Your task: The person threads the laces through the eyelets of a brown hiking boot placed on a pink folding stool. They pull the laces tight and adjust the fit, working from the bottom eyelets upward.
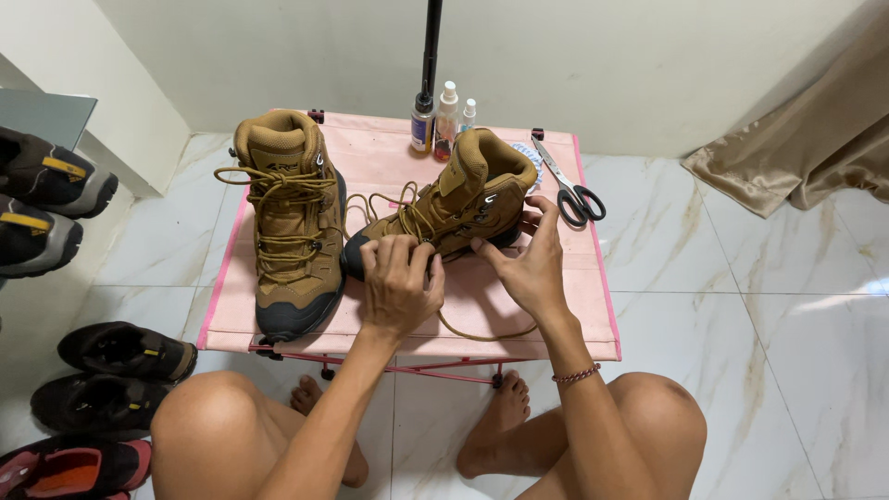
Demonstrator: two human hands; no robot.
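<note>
Fingers (407,255) of the left hand (398,287) curl narrowly over the lace (482,333) at the toe of the tipped boot (463,204), pinching it against the lower eyelets. The right hand (528,264) lies against the same boot's side, its fingers spread wide along the ankle, thumb toward the laces; whether they grip anything I cannot tell. This boot is tan suede with a dark toe cap and a padded collar, tilted on its side near the middle of the table (593,315), toe toward the person. Its yellow-brown lace hangs loose and loops down toward the table's near edge. A second boot (292,222) of the same kind stands upright by the left edge, laced, with its ends trailing out.

At the far edge stand three small bottles (444,120), close together, contents not discernible. Scissors (569,190) with black handles lie near the far right corner.

The table is low, pink cloth on a folding frame, set on a white marbled tile floor (741,278). Dark shoes (111,370) line the floor at the left, and a beige curtain (796,148) bunches at the right by a pale wall.
</note>
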